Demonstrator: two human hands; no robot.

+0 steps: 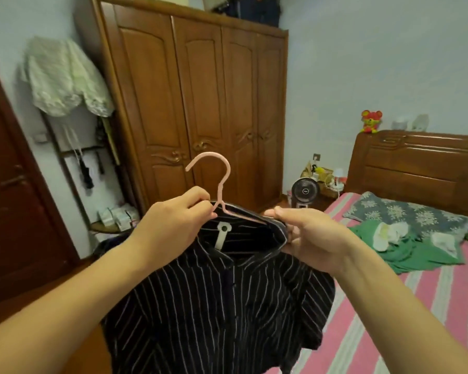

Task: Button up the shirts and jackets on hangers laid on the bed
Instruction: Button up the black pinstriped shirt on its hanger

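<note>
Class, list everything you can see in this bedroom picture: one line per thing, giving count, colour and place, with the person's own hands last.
Striped button shirt: one, black with white stripes, held up in the middle on the hanger.
Plastic hanger: one, pink, inside the shirt collar.
Wooden wardrobe: one, brown, against the back wall.
Wooden door: one, dark red-brown, far left.
Bed: one, pink-and-white striped cover, right.
Green garment: one, crumpled on the bed.
Floral pillow: one, grey-blue, by the headboard.
Round fan: one, black, on the floor beside the bed.
Toy figure: one, red and yellow, on the headboard.
Left hand: pinches the hanger neck.
Right hand: grips the shirt collar.
</note>
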